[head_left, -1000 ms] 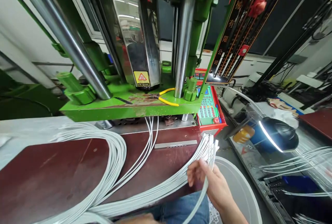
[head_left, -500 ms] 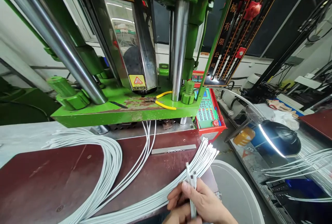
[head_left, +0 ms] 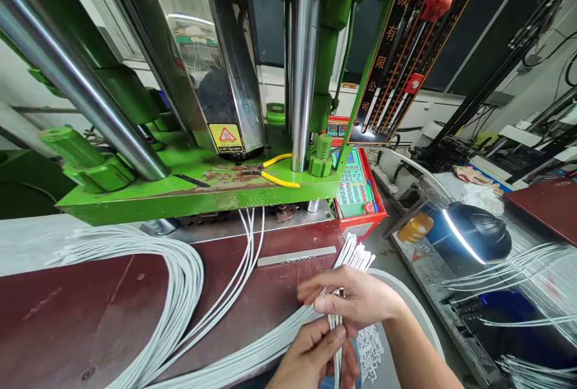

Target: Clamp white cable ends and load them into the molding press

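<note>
My left hand (head_left: 315, 347) is closed around a few white cables (head_left: 336, 323) at the bottom, right of centre. Just above it, my right hand (head_left: 356, 296) curls over the connector ends of these cables, its fingers partly spread and its thumb against them; a small metal tip shows between. Behind my hands a thick bundle of white cables (head_left: 252, 344) runs along the table's front, its connector ends at the right. Another looped bundle (head_left: 187, 275) lies at the left. Several thinner cables (head_left: 243, 275) come from under the green machine (head_left: 216, 199).
Yellow-handled pliers (head_left: 279, 178) rest on the machine's green plate. A metal strip (head_left: 297, 256) lies on the brown table (head_left: 58, 317). Right of it stand a red-framed control panel (head_left: 354, 187) and a round bin (head_left: 424, 317) with small white scraps. A dark cap (head_left: 482, 232) sits farther right.
My right hand has risen and its fingers now extend over the cable ends. More of my left hand shows, lower on the cables. The whole view has shifted slightly.
</note>
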A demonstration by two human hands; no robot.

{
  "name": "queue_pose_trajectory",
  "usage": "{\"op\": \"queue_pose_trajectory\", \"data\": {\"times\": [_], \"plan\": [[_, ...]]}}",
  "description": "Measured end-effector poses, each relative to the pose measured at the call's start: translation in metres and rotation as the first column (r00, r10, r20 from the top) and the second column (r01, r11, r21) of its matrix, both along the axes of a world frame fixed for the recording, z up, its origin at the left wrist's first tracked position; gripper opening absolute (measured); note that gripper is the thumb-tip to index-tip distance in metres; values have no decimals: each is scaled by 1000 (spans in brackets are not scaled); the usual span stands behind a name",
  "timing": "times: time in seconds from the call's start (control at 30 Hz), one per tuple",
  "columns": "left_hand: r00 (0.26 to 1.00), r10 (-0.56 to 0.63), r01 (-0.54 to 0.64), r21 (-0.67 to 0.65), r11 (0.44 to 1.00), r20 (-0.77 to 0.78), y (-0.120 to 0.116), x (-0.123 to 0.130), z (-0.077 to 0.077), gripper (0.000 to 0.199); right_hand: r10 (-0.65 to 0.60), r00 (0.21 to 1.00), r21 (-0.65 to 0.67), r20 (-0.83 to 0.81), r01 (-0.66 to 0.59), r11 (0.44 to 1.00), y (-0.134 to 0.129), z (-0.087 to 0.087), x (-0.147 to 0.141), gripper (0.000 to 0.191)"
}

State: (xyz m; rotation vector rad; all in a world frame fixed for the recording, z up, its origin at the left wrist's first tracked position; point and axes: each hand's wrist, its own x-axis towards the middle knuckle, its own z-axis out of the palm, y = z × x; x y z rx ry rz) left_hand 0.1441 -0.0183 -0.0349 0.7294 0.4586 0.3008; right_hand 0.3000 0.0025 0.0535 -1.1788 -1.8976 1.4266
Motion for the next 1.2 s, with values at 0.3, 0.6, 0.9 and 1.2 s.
{"op": "queue_pose_trajectory", "data": {"times": [0.3, 0.6, 0.9, 1.2], "plan": [[962, 266, -260, 84, 962, -64, 9, -25, 17, 40, -194, 928, 341, 319, 79, 937, 34, -4, -16, 35], [928, 364, -355, 108, 928, -77, 15, -28, 26, 34, -380, 713, 578, 589, -44, 815, 55, -50, -29, 13], [938, 302, -256, 251, 934, -169, 9, -19, 22, 39, -451, 871, 66, 197, 447, 892, 21, -8, -6, 32], [951, 220, -156, 275, 948, -219, 6, -16, 14, 38, -423, 905, -198, -54, 405, 893, 6, -10, -8, 48]]}}
